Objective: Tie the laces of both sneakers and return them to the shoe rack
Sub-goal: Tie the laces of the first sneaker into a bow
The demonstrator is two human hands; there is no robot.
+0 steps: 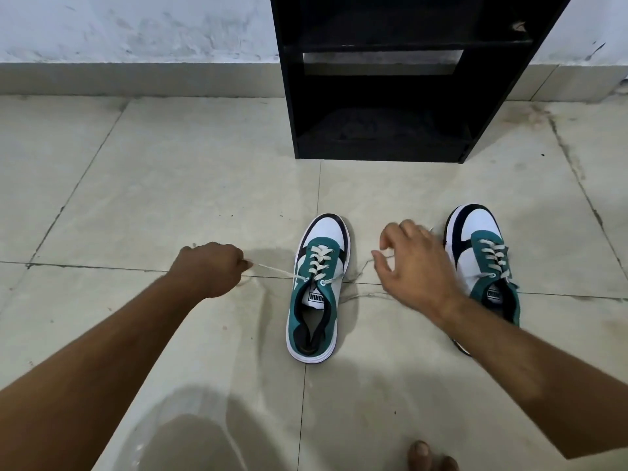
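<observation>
Left sneaker (316, 287), on floor (170, 181) before rack (380, 79): lace (275, 269) pulled taut in closed left hand (210, 270). Right hand (414, 266) spread open, empty, beside right sneaker (482, 256).

1. The black wooden open-shelved shoe rack (380, 96) is standing on the pale tiled floor (153, 185), backing against the scuffed white wall (136, 25).
2. The teal, white and navy left-lying sneaker (317, 290) is sitting in front of the rack, toe pointing toward it.
3. The matching second sneaker (482, 260) is lying to its right, well apart.
4. The left hand (210, 270) is sitting left of the nearer sneaker, holding its cream flat lace (275, 270) stretched out sideways.
5. The right hand (414, 266) is hovering between the two sneakers.
</observation>
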